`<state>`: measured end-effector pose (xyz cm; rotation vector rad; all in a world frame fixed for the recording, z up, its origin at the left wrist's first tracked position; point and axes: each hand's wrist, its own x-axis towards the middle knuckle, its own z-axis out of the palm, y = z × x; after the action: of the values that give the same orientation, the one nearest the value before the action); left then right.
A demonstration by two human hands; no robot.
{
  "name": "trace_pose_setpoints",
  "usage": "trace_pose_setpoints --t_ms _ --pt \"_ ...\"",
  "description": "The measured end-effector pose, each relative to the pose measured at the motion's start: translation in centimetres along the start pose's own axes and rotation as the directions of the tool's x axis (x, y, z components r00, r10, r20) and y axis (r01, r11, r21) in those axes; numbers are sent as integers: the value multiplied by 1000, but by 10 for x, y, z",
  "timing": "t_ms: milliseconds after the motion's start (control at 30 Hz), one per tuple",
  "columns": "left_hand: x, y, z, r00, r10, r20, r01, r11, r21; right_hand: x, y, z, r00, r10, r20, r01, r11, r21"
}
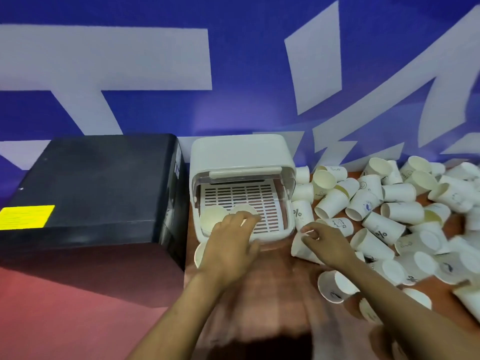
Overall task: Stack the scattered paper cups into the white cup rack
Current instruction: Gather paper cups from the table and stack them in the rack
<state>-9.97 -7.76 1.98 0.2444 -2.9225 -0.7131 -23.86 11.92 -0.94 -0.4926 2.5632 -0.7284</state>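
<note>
The white cup rack (285, 167) stands with its lid raised, showing a slotted tray. Two paper cups stand upright in the tray's front left, one (211, 216) at the corner and one (242, 208) beside it. My left hand (231, 242) reaches over the rack's front edge, its fingertips touching the second cup's near rim and its thumb spread apart. My right hand (324, 244) pinches the rim of a paper cup (298, 249) lying on the table just right of the rack. Several scattered paper cups (397, 213) lie in a heap to the right.
A black box (91, 193) with a yellow label stands close against the rack's left side. One more cup (198, 255) sits in front of the rack, partly under my left wrist. A blue and white wall rises behind. The reddish table (272, 289) runs toward me.
</note>
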Motion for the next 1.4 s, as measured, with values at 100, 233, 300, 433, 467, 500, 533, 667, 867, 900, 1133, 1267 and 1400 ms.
trace_pose_setpoints --t_ms 100,233,300,433,467,500,533,667,867,900,1133,1267,1400 --pt "-7 20 20 997 61 39 -60 998 -34 -21 25 -12 997 66 -31 -67 998 -15" --pt "-20 43 49 976 112 188 -112 994 -7 -38 58 -31 995 70 -69 -75 994 -79" --pt "-19 51 59 972 104 211 -102 995 -19 -39 69 -39 997 47 -65 -56 988 -145" --pt "-5 62 82 965 28 262 -39 999 38 -31 90 -52 998 -48 -32 36 951 -306" --pt "0 65 88 961 4 277 -20 998 54 -29 95 -56 997 -71 -9 64 937 -343" --pt "5 67 93 957 -21 291 3 998 61 -27 99 -58 996 -89 22 91 921 -378" --pt "10 71 98 954 -49 297 32 998 60 -24 104 -61 993 -106 55 119 905 -408" --pt "30 84 120 933 -191 305 208 978 -26 -14 121 -68 970 -169 177 233 861 -452" --pt "48 98 139 905 -320 282 336 942 -11 3 136 -65 932 -221 288 332 838 -432" --pt "50 99 141 899 -336 281 353 936 -8 5 138 -65 927 -231 296 345 835 -428" --pt "58 109 154 840 -469 273 470 880 65 14 152 -66 906 -275 321 398 812 -427" --pt "59 111 157 834 -495 244 494 867 69 18 151 -66 902 -294 317 407 822 -399" --pt "58 113 158 823 -505 261 518 855 22 18 147 -67 903 -294 312 403 833 -380"
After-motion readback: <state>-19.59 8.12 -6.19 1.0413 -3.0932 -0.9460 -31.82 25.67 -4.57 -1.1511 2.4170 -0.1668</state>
